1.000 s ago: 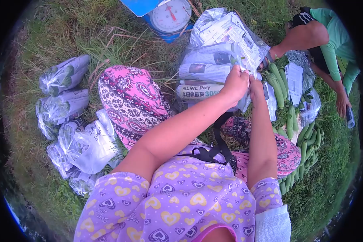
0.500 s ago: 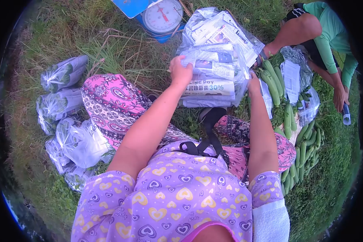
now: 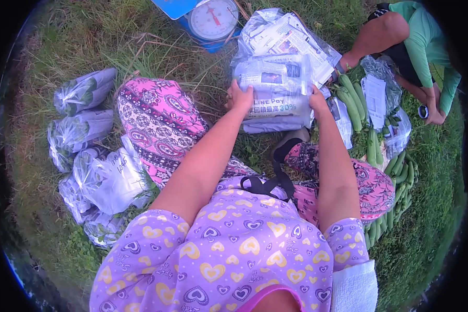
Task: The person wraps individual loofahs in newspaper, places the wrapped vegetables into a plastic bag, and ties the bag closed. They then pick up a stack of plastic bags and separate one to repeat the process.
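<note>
A bundle wrapped in printed newspaper and clear plastic (image 3: 275,86) is held between my two hands in front of my legs. My left hand (image 3: 239,98) grips its left side, thumb on top and fingers curled at the edge. On the right side, my right hand (image 3: 317,100) pinches the bundle's edge. Beyond it lie loose newspaper sheets (image 3: 291,39) in clear plastic. More folded paper (image 3: 275,125) shows just below the bundle.
A blue scale (image 3: 213,21) stands at the top. Bagged bundles (image 3: 83,130) lie at left on the grass. At right are green gourds (image 3: 351,104), more green vegetables (image 3: 400,182), bagged newspaper (image 3: 374,99) and a crouching person in a green top (image 3: 424,39).
The bundle has turned flatter toward me, and my left hand has shifted down along its side. My knee has moved up slightly. The other person's hands have moved closer together.
</note>
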`<state>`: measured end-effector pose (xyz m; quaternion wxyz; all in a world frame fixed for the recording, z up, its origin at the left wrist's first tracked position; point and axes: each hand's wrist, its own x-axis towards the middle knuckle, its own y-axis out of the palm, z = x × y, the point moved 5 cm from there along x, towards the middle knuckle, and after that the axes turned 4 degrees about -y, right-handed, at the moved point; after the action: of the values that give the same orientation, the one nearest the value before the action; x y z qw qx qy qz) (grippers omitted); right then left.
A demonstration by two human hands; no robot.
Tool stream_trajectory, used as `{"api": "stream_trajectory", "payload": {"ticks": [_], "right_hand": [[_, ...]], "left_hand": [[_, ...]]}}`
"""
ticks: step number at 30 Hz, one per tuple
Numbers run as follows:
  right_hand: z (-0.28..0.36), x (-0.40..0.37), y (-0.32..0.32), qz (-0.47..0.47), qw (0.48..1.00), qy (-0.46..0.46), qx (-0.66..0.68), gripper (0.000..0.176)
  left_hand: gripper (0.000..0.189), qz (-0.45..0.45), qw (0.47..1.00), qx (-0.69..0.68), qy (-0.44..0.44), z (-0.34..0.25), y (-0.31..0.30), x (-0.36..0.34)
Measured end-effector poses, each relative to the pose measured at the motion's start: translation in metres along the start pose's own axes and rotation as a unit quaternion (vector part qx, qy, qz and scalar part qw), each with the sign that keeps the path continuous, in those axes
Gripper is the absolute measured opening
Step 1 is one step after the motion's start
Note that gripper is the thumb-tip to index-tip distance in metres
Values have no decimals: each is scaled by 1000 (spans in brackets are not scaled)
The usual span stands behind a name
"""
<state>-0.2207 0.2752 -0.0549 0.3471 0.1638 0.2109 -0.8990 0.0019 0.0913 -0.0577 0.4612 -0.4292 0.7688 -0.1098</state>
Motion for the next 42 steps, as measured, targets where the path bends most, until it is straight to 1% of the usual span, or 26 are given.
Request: {"api": "stream_trajectory", "payload": {"ticks": [1, 4, 5, 7, 9, 10, 11, 12, 13, 14, 15, 17, 18, 19, 20, 21, 22, 24, 25, 28, 29, 31, 34, 35, 39, 42], "right_hand": [[-4, 4, -6, -40, 998, 31, 38, 45], [3, 22, -5, -44, 993, -90, -68, 44], [1, 23, -4, -58, 990, -86, -99, 39], [3, 23, 4, -49, 966, -155, -201, 37], [4, 29, 9, -22, 934, -221, -280, 32], [-6, 34, 7, -22, 939, -213, -270, 30], [-20, 36, 3, -22, 944, -203, -259, 28], [-32, 35, 0, -24, 950, -192, -246, 27], [-43, 35, -4, -7, 965, -141, -219, 26], [-49, 38, -6, -17, 980, -121, -155, 26], [-53, 38, -5, -30, 990, -102, -90, 25], [-54, 35, -11, -55, 986, -107, -113, 25], [-29, 24, -13, -69, 969, -130, -199, 25], [-18, 16, -13, -85, 943, -149, -284, 26], [-28, 16, -16, -108, 957, -137, -232, 26], [-37, 14, -16, -129, 967, -124, -180, 27], [-46, 13, -17, -147, 975, -112, -127, 28], [-39, 8, -10, -146, 936, -100, -303, 31], [-31, 5, -5, -143, 906, -94, -387, 33], [-56, 31, -9, -134, 950, 3, -284, 32], [-58, 39, -12, -140, 970, 1, -197, 32], [-49, 53, -21, -154, 988, 2, -22, 31], [-68, 79, -21, -126, 982, -38, -137, 34], [-93, 82, -21, -181, 980, 60, 56, 36], [-79, 79, -14, -203, 977, 61, -26, 35], [-54, 90, -7, -214, 970, 58, -96, 32]], "left_hand": [[74, 1, 1000, 1, -13, 1, 0, 2], [66, -51, 989, 44, 132, -9, -6, 9], [63, -49, 978, 54, 196, -14, -4, 9], [57, -50, 944, 64, 319, -34, 4, 7], [54, -50, 922, 145, 357, -48, 15, -6], [52, -44, 907, 188, 374, -50, 22, -16], [51, -83, 884, 187, 420, -50, 24, -25], [50, -52, 881, 191, 430, -47, 27, -31], [49, -21, 876, 197, 440, -51, 27, -36], [48, 7, 868, 202, 453, -59, 26, -36], [45, 68, 874, 166, 451, -66, 23, -29], [45, -35, 916, 133, 378, -61, 15, -9], [45, -85, 931, 115, 337, -54, 13, 1], [45, -122, 963, 83, 227, -38, 13, 19], [46, -155, 980, 50, 110, -22, 16, 37], [51, -79, 994, -55, 61, -13, 21, 49], [52, -76, 993, -72, 62, -8, 26, 48], [55, -73, 989, -104, 75, -9, 27, 49], [56, -66, 993, -78, 60, -10, 27, 45], [56, -69, 990, -79, 92, -15, 29, 29], [57, -63, 990, -73, 107, -17, 30, 25], [58, -68, 989, -75, 107, -18, 32, 19], [58, -82, 989, -59, 109, -19, 34, 14], [58, -89, 988, -51, 114, -23, 33, 17], [55, -116, 984, -53, 128, -25, 33, 23], [52, -141, 979, -45, 141, -31, 33, 39]]}}
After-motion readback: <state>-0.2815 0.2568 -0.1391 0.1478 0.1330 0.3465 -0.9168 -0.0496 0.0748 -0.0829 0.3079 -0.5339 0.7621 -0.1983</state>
